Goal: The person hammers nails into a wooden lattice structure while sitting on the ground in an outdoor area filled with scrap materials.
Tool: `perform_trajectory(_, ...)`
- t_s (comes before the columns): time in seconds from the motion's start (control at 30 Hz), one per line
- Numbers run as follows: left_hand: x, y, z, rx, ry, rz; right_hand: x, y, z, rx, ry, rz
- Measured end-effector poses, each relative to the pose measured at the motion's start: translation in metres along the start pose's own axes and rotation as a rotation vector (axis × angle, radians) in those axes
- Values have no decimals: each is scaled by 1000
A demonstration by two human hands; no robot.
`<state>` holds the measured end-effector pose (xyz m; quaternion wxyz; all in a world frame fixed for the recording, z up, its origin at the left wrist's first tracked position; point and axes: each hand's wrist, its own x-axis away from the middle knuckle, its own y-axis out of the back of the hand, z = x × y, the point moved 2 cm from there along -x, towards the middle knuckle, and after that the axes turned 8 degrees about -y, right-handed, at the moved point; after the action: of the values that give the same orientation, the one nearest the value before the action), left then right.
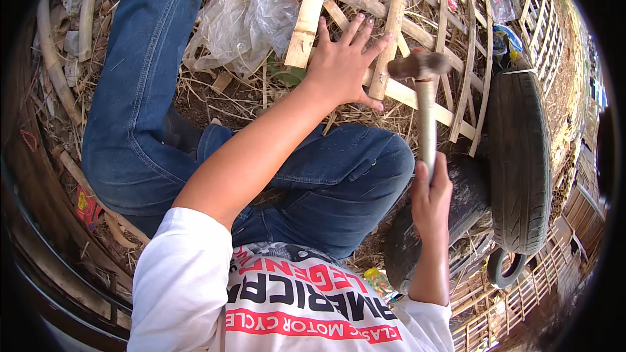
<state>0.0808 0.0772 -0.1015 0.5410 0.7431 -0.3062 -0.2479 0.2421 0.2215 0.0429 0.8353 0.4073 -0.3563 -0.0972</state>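
While the left hand [340, 65] lies flat with its fingers [357, 29] spread wide on the bamboo frame [417, 98], the right hand [430, 199] is closed around the lower end of a hammer [425, 91] handle. The handle runs nearly straight up the picture from that fist at right of centre, and the head sits at its top, crosswise, hovering just right of the left hand's outstretched fingertips. Whether the head touches the slats below it cannot be told.

The frame lies across the upper middle and upper right, its slats crossing in a lattice; one long slat [394, 26] runs up and down right between the left fingertips and the hammer head. So the relation that matters is a narrow one: the head lies to the right of the flat hand, almost level with its fingers, with that slat between them. The left hand is the one on the frame; the right stays lower, well back at the handle's end.

A thicker bamboo piece [310, 16] slants just left of the palm, and a tyre [518, 156] stands at the right edge.
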Motion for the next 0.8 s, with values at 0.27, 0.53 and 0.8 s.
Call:
perform_trajectory(0.27, -3, 1, -1, 3, -5, 11, 4, 13, 6, -249, -64, -37)
perform_trajectory(0.53, -3, 2, -2, 3, 3, -11, 13, 16, 3, -291, -75, -16)
perform_trajectory(0.8, -6, -2, -5, -3, 14, 0, 8, 19, 5, -343, -85, -29)
